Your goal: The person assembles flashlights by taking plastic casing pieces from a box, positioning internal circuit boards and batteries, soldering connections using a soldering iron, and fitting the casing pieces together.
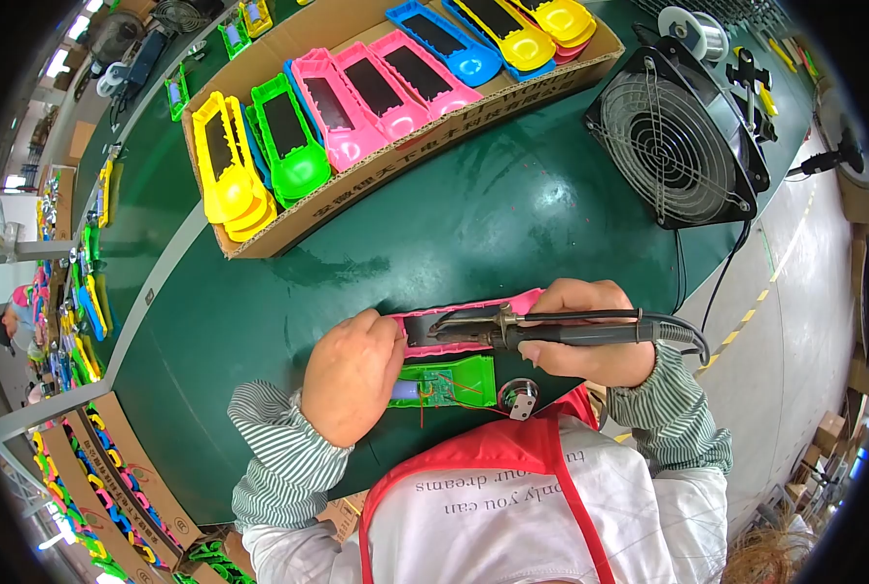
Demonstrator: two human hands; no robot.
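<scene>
My right hand (pixel 595 336) is wrapped round a soldering iron (pixel 575 334) with a metal feed fitting near its front, its tip over a pink plastic housing (pixel 532 300). With the fingers closed on the housing's left end, my left hand (pixel 356 370) steadies it on the table. A dark panel lies inside the housing. Just below sits a green housing (pixel 475 370) holding a small circuit board (pixel 439 387), red wires and a purple cell (pixel 406 390). Beside its right end is a round metal part (pixel 519 397). The iron's very tip is hard to make out.
A cardboard box (pixel 356 180) of yellow, green, pink and blue housings stands across the back of the green table (pixel 512 224). At right are a black fan (pixel 673 136), its cable and a solder spool (pixel 692 35). More housings line the left, where a person is visible.
</scene>
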